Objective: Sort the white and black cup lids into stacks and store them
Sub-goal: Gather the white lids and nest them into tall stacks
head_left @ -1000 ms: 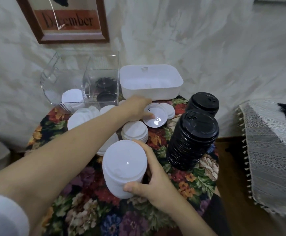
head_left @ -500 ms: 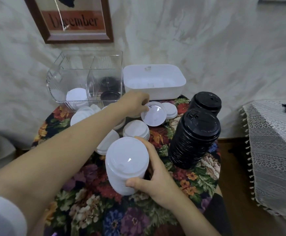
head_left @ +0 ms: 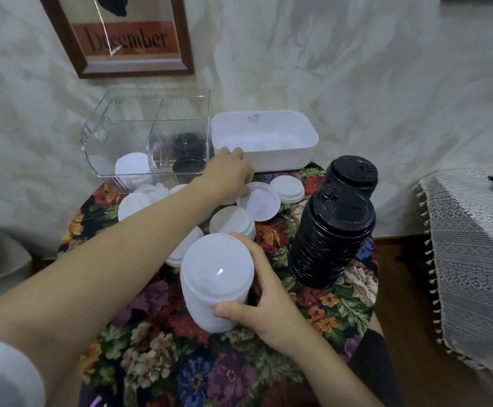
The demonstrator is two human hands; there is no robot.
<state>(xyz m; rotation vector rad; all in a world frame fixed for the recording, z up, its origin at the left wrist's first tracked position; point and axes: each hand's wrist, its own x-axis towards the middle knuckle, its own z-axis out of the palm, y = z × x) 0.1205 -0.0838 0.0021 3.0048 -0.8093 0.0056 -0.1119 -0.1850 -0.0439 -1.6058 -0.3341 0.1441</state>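
While the right hand [head_left: 265, 312] wraps around the white lid stack [head_left: 217, 277], seemingly steadying it for additions, the left hand [head_left: 229, 177] pinches a loose white lid [head_left: 260, 202] just beyond that stack; black stacks [head_left: 332, 236] stand to its right.

Bin [head_left: 116, 124] left of tub [head_left: 283, 160], apparently touching; lids [head_left: 258, 201] before.
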